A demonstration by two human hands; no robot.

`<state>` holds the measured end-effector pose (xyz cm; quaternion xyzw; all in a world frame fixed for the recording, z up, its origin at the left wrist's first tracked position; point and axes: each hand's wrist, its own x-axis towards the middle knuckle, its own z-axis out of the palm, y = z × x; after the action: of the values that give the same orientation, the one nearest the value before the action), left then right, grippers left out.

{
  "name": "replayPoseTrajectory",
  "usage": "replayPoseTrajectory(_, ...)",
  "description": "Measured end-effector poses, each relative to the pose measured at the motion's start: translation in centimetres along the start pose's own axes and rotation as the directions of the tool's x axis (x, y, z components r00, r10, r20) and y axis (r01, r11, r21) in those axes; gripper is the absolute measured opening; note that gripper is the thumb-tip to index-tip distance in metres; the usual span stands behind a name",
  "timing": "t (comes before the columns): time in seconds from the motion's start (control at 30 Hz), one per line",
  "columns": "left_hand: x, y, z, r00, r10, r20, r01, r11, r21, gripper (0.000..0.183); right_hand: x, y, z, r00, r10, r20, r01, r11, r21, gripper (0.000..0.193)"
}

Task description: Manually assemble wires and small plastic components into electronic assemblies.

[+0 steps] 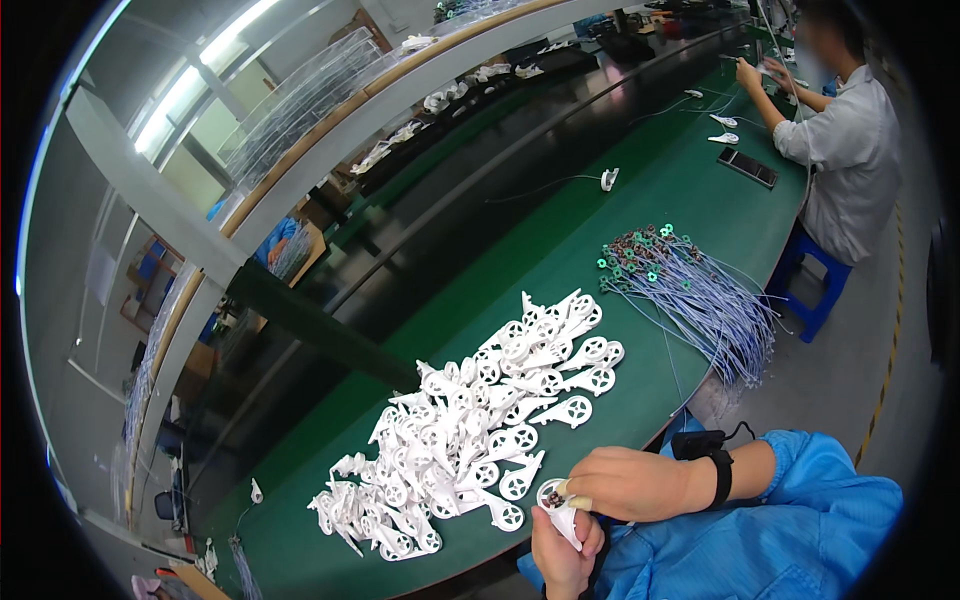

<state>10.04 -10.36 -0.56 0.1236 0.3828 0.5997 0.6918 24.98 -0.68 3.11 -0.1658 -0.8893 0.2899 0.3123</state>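
My left hand (560, 553) is closed around a white plastic housing (566, 528), round at one end and tapering to a narrow tail, held just off the near table edge. Inside the round end sits a small brownish, dark part (554, 498). My right hand (635, 482) reaches across from the right, its fingers bent and pressed together at the rim of that round end. Yellowish covers show on its fingertips. Whatever these fingers pinch is hidden. A large heap of similar white housings (460, 430) lies in front of my hands, with spoked round ends.
A bundle of pale blue wires (700, 300) with green and brown ends lies on the green table (560, 250), right of the heap. Beyond are a dark phone (748, 167) and a co-worker (845, 140) at the table, beside a blue stool (815, 285). A shelf post (310, 320) slants down behind the heap.
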Motion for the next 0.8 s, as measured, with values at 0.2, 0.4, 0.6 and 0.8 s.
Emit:
replayPoseTrajectory(0.2,0.3,-0.7,0.7,0.993,0.115,-0.031,-0.106,0.975,0.195,0.052,0.2,-0.2,0.3,1.000,0.013,0.000,-0.013,0.999,-0.039,0.030)
replayPoseTrajectory(0.4,0.6,-1.9,1.6,0.943,0.276,-0.186,-0.173,0.885,0.433,0.047,-0.2,0.7,1.2,0.999,-0.043,-0.013,0.042,0.998,-0.053,0.029)
replayPoseTrajectory(0.6,0.5,-1.2,4.0,0.954,0.261,-0.145,-0.158,0.853,0.497,0.050,-0.6,3.0,1.9,0.977,-0.199,-0.079,0.194,0.979,-0.069,0.018)
replayPoseTrajectory(0.8,0.5,0.1,3.6,0.974,0.223,-0.042,-0.177,0.861,0.477,0.051,0.6,1.4,-1.1,0.989,-0.142,-0.045,0.138,0.987,-0.076,0.028)
